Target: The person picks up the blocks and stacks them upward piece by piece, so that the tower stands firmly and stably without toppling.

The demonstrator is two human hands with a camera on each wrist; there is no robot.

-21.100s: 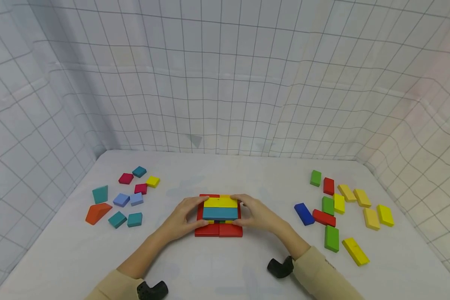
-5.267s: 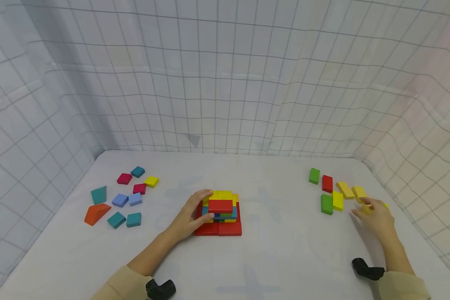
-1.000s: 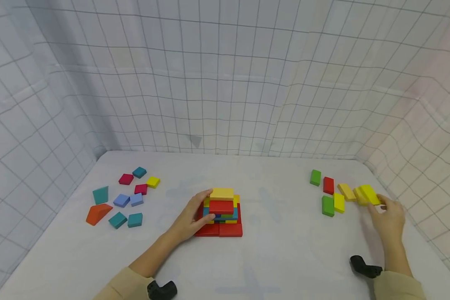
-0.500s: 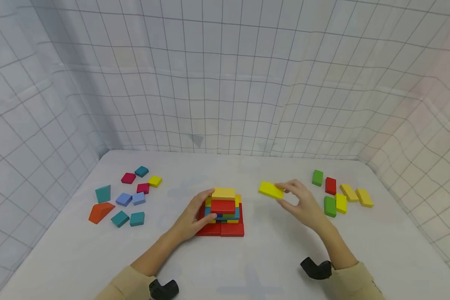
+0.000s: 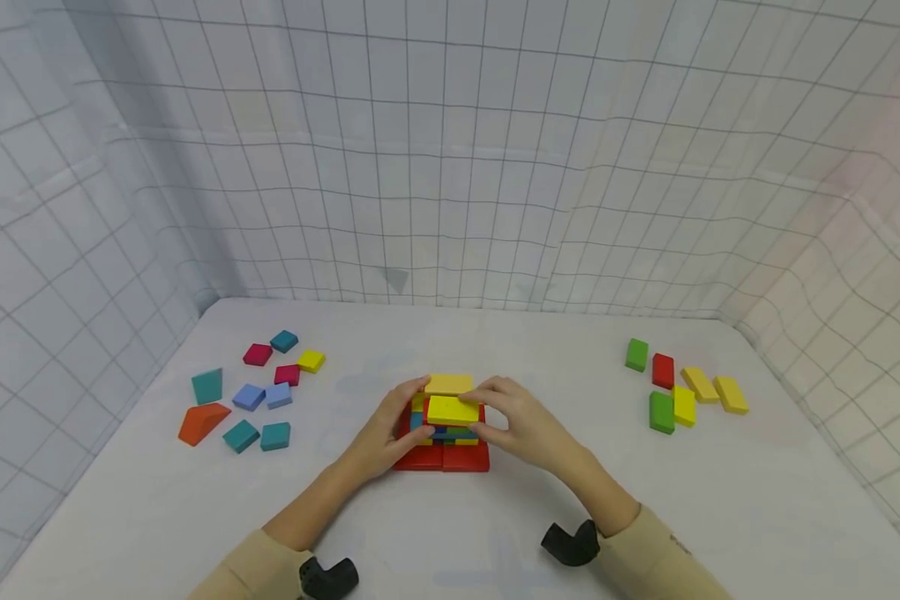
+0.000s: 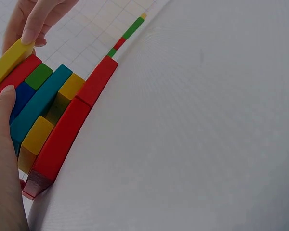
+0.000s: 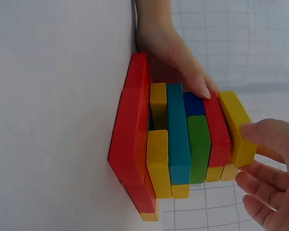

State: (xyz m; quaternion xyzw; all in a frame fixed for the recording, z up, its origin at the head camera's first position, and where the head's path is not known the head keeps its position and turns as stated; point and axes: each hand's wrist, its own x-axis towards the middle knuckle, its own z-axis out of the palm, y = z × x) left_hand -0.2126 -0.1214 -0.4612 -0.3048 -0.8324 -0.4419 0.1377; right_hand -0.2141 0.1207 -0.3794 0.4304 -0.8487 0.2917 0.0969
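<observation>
At the middle of the white table [image 5: 495, 517], a stack of coloured blocks [image 5: 444, 433] rises in steps from a red base, and a yellow block [image 5: 452, 409] sits on its top front layer. The right hand [image 5: 517, 421] pinches this block at its right end, thumb on the near edge and fingertips [image 7: 253, 130] on the far edge, so the block lies directly to the left of the grip. Its long axis runs left to right, parallel to the second yellow piece [image 5: 447, 383] just behind it and to the red layer below. The wrist view shows it resting on that red layer, though whether it lies fully flat I cannot tell. The left hand [image 5: 386, 433] presses against the stack's left side, thumb low on the front and fingers curled round the upper edge, steadying it. Both hands touch the stack; the right is the one on the block. Spare bricks [image 5: 682, 392] lie well apart to the right, and small tiles [image 5: 258, 400] to the left.
</observation>
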